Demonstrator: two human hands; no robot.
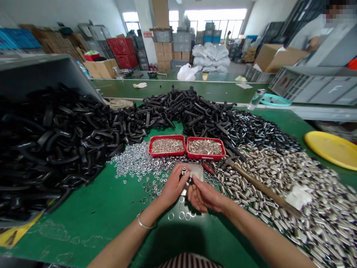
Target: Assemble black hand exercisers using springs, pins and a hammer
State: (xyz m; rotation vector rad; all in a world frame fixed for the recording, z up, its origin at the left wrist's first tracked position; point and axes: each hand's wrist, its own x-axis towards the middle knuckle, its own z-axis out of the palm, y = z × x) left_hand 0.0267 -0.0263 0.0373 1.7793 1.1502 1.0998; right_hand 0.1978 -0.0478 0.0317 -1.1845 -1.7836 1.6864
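My left hand (174,185) is closed around a small part with a shiny metal sleeve (184,171) showing at its top. Thumb and fingertips of my right hand (205,194) pinch the black end (190,180) of what looks like the same part; the fingers cover most of it. Both hands are over a flat metal plate (198,170) on the green table. Loose metal rings (182,215) lie just below my hands. Beyond them stand two red trays, the left (167,153) with tiny metal pieces, the right (205,156) with small pins.
Black curved handles (83,137) are heaped left and behind. Small silver nuts (131,158) spread left of the trays. Metal cylinders (267,178) cover the right, with a wooden-handled hammer (264,189) across them. A yellow lid (331,149) lies far right. A person (309,37) is at the upper right.
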